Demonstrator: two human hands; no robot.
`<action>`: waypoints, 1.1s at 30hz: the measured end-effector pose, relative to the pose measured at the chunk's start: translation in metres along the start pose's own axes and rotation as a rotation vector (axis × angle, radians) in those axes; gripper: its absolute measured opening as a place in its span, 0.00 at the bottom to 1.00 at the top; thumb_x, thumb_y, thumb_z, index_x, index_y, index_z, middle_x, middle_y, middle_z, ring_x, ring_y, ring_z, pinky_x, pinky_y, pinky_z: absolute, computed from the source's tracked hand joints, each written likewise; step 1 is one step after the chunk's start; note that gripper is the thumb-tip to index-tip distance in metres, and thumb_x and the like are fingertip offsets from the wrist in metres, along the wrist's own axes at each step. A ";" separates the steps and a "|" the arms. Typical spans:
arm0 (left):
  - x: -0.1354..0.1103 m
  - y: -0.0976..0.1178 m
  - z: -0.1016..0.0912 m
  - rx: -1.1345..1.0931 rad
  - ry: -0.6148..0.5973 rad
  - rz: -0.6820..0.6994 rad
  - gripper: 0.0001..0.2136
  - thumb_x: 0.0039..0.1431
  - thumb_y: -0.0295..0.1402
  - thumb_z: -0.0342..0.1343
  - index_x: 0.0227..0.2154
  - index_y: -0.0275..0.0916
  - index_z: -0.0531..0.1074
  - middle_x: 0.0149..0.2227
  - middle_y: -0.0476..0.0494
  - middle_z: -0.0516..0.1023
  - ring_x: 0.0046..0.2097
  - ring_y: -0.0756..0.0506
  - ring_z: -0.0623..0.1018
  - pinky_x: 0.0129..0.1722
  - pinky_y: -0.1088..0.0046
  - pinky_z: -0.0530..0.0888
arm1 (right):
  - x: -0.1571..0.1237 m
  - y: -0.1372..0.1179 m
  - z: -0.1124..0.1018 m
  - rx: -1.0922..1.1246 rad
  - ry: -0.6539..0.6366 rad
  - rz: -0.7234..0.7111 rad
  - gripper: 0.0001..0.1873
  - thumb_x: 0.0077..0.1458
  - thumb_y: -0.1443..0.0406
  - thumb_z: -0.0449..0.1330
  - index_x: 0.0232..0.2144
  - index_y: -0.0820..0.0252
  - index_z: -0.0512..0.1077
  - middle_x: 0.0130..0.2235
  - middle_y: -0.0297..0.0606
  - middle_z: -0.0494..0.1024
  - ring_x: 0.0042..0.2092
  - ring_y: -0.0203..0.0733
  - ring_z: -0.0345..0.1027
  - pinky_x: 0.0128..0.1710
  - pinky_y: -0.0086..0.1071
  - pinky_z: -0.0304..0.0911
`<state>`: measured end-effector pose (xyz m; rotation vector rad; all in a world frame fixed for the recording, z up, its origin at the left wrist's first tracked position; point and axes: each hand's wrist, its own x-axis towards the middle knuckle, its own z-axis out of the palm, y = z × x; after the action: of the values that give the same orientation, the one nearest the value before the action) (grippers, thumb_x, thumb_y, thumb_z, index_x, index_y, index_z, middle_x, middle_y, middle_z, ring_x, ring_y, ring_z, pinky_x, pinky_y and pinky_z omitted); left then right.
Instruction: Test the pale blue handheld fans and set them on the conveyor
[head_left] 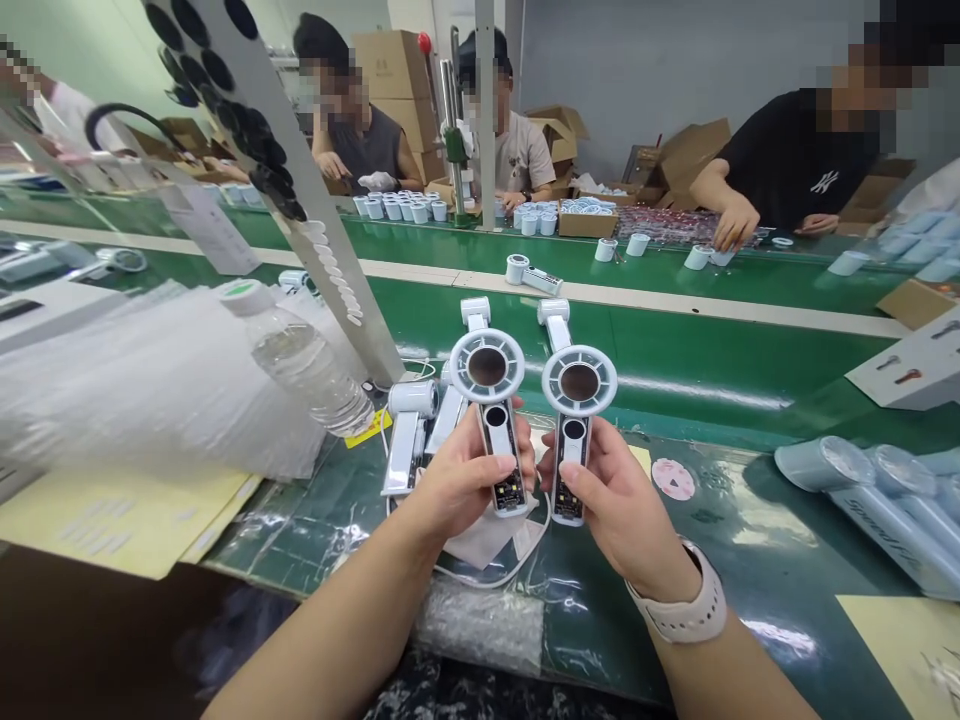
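My left hand (454,480) is closed around the handle of a pale blue and white handheld fan (496,442), its thumb pressed on the front. The same grip shows on the other side, where my right hand (611,490) holds a second handheld fan (573,447). Both fans stand upright side by side, round heads up, with dark circuit boards exposed along the handles. Just left of my left hand, more white fans (409,430) rest on the bench. Two further fans, a left one (475,312) and a right one (554,318), lie behind the held pair.
A water bottle (304,365) leans on plastic bags (150,390) at left, beside a slanted metal post (337,250). Light blue fan bodies (892,510) lie at right. Across the green conveyor (675,350), several co-workers sit among blue cups (401,208). A white cable (525,560) curls below my hands.
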<state>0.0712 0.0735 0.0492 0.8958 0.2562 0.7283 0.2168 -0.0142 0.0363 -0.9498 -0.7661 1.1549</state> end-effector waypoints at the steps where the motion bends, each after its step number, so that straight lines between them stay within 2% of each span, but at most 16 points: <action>1: 0.000 0.000 0.000 -0.003 -0.004 -0.001 0.22 0.48 0.30 0.66 0.46 0.41 0.67 0.35 0.51 0.72 0.31 0.51 0.75 0.30 0.73 0.73 | 0.000 0.000 0.001 0.000 -0.002 0.002 0.22 0.53 0.58 0.69 0.49 0.48 0.69 0.47 0.35 0.75 0.48 0.43 0.71 0.49 0.39 0.69; 3: 0.000 0.000 0.000 -0.014 -0.008 0.001 0.21 0.47 0.29 0.65 0.45 0.41 0.67 0.34 0.52 0.72 0.30 0.51 0.75 0.30 0.73 0.73 | 0.000 0.001 0.003 0.014 -0.009 0.023 0.23 0.53 0.58 0.69 0.50 0.48 0.68 0.49 0.36 0.75 0.51 0.45 0.69 0.52 0.42 0.67; 9: 0.001 0.001 0.001 -0.044 0.000 -0.038 0.23 0.48 0.29 0.66 0.47 0.42 0.66 0.35 0.51 0.71 0.31 0.51 0.74 0.31 0.72 0.74 | 0.001 0.000 0.008 0.071 0.035 0.068 0.22 0.51 0.58 0.69 0.47 0.51 0.69 0.46 0.37 0.75 0.47 0.46 0.71 0.52 0.46 0.68; 14: 0.002 0.000 -0.001 -0.029 0.024 -0.034 0.23 0.48 0.31 0.67 0.47 0.41 0.67 0.36 0.51 0.71 0.32 0.51 0.74 0.30 0.73 0.73 | 0.001 -0.002 0.008 0.114 0.060 0.088 0.19 0.49 0.59 0.69 0.42 0.52 0.71 0.42 0.36 0.75 0.39 0.44 0.72 0.43 0.46 0.72; 20: -0.002 -0.001 -0.001 0.015 -0.018 -0.010 0.23 0.49 0.34 0.67 0.47 0.41 0.67 0.35 0.51 0.72 0.30 0.51 0.75 0.31 0.73 0.73 | 0.001 -0.004 0.008 0.085 0.070 0.059 0.19 0.48 0.60 0.69 0.43 0.52 0.71 0.43 0.37 0.75 0.39 0.44 0.72 0.39 0.42 0.72; 24: 0.001 -0.001 -0.001 0.047 0.053 -0.027 0.22 0.46 0.33 0.67 0.45 0.40 0.67 0.34 0.51 0.72 0.29 0.52 0.74 0.27 0.76 0.72 | 0.001 -0.005 0.006 0.040 0.135 0.075 0.20 0.47 0.61 0.69 0.43 0.53 0.71 0.41 0.37 0.76 0.35 0.40 0.70 0.35 0.38 0.71; 29: 0.007 -0.001 -0.002 0.109 0.237 -0.047 0.18 0.49 0.34 0.63 0.42 0.40 0.66 0.30 0.52 0.72 0.26 0.52 0.73 0.24 0.75 0.71 | 0.001 -0.004 0.006 0.007 0.152 0.107 0.14 0.52 0.57 0.66 0.38 0.54 0.70 0.37 0.35 0.76 0.32 0.39 0.68 0.31 0.35 0.68; 31: 0.006 -0.001 -0.002 0.114 0.207 -0.040 0.18 0.48 0.34 0.64 0.41 0.40 0.65 0.30 0.52 0.72 0.26 0.51 0.73 0.25 0.75 0.71 | 0.000 -0.005 0.007 0.010 0.114 0.101 0.14 0.52 0.56 0.66 0.38 0.54 0.70 0.37 0.35 0.75 0.32 0.39 0.68 0.31 0.35 0.68; 33: 0.005 -0.003 -0.001 0.102 0.103 -0.043 0.18 0.48 0.37 0.65 0.39 0.41 0.65 0.29 0.52 0.71 0.27 0.50 0.73 0.26 0.73 0.71 | -0.001 -0.007 0.008 0.034 0.045 0.084 0.15 0.51 0.56 0.67 0.39 0.53 0.71 0.38 0.35 0.75 0.34 0.40 0.69 0.31 0.36 0.69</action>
<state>0.0756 0.0768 0.0469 0.9472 0.4058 0.7275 0.2118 -0.0142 0.0458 -0.9842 -0.6739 1.2118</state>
